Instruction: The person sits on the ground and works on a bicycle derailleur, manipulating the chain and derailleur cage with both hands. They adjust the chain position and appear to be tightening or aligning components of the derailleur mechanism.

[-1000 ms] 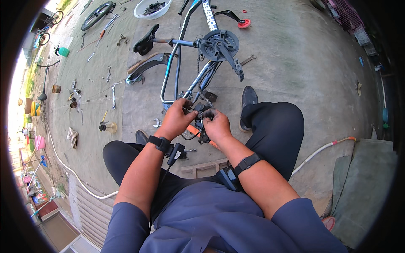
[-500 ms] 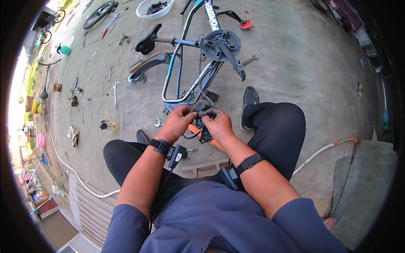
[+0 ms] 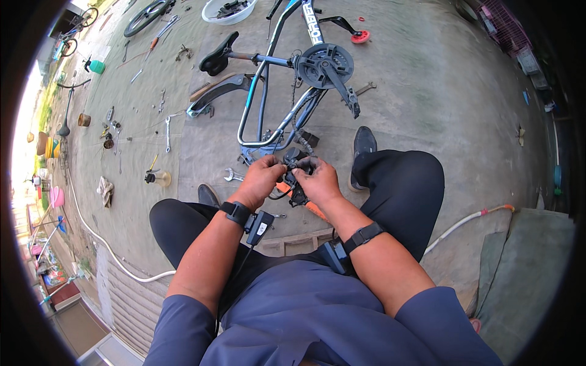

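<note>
Between my knees, a black rear derailleur (image 3: 298, 196) is held up by both hands, a thin black cable looping from its side. My left hand (image 3: 261, 179) pinches it from the left with thumb and fingers. From the right, my right hand (image 3: 318, 180) grips it the same way; the fingertips hide what lies between them. Just beyond is a blue and white bicycle frame (image 3: 245, 116) lying on the ground, with its black crankset (image 3: 312, 66) facing up. A chain (image 3: 297, 116) hangs from the crankset toward my hands. Under the derailleur shows an orange strip (image 3: 317, 210).
An open-end wrench (image 3: 233, 175) lies by my left shoe. Farther left are another wrench (image 3: 168, 134), a small bottle (image 3: 162, 179) and a rag (image 3: 105, 191). A white basin (image 3: 229, 18) of parts and a wheel (image 3: 146, 18) are at the back. A hose (image 3: 110, 250) curves along the left.
My hands keep nearly the same grip on the derailleur, with only slight finger movement. The whole view has shifted a little, so the bicycle appears slightly farther right.
</note>
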Motion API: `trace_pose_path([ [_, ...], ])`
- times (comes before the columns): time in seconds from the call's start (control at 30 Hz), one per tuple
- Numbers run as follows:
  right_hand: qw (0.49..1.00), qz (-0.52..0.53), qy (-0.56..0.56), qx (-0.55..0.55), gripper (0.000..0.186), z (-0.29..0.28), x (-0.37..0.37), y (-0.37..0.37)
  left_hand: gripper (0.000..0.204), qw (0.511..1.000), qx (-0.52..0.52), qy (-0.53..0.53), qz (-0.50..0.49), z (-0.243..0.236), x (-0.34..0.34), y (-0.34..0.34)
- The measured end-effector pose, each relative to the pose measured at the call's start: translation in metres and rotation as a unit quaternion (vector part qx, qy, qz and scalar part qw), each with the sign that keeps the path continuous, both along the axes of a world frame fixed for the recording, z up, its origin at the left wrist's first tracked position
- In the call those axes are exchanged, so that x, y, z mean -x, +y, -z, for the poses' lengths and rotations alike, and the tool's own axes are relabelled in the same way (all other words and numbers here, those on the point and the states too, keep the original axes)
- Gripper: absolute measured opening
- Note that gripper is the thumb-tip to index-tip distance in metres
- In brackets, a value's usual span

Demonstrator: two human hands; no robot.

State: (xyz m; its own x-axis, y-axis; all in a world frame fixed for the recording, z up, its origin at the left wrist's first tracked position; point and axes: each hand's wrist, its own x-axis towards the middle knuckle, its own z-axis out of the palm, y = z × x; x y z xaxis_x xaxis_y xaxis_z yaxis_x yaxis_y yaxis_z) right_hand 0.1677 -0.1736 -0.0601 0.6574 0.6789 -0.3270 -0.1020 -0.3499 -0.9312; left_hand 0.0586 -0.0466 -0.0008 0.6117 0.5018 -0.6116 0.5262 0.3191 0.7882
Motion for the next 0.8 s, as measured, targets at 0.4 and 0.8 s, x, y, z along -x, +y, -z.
trace_pose_path([
  [0.4,1.0,-0.016,0.005,0.003,0.012,0.002,-0.004,-0.001,0.014,0.983,-0.167,-0.048,0.05,0.022,0.006,-0.005],
  [0.8,1.0,0.016,-0.002,0.018,0.017,0.009,-0.001,0.0,0.02,0.944,-0.318,-0.033,0.082,0.006,-0.003,-0.003],
])
